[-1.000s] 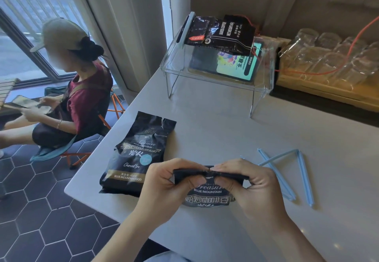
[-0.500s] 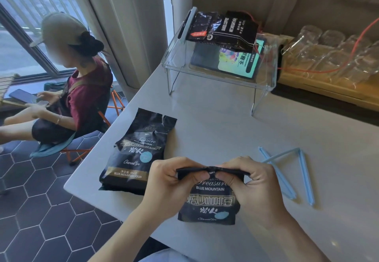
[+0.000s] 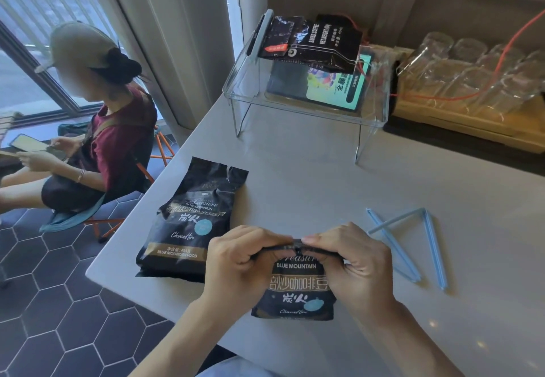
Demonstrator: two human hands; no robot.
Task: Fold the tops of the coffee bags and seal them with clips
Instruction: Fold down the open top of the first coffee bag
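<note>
Both hands work the top of the near bag (image 3: 295,288), which stands at the front edge of the tabletop (image 3: 324,187) with its printed face toward the camera. The left hand (image 3: 236,261) and the right hand (image 3: 354,264) meet at the middle of the bag's top edge; the fingers (image 3: 312,239) of each hand are curled over the folded strip, pinching it from both sides, with the thumbs hidden behind or under the fold. The strip looks narrow and tight, so the step in hand is judged to be the fold itself, rolled down close to the word "Treasure" on the label.

No clip is on this bag yet. Two blue clips (image 3: 413,246) lie on the tabletop just to the right of the right hand, crossing each other, both splayed open in a V. A second bag (image 3: 191,217) lies flat to the left, just beside the left hand, its top crumpled and unfolded, so it seems to wait its turn.

The next move probably calls for one hand to keep the fold pinned while the other lets go and reaches for a clip. The right hand is the nearer one. The risk is that the stiff foil springs back once the grip is halved, so the left-hand pinch would need to shift toward the centre first.
</note>
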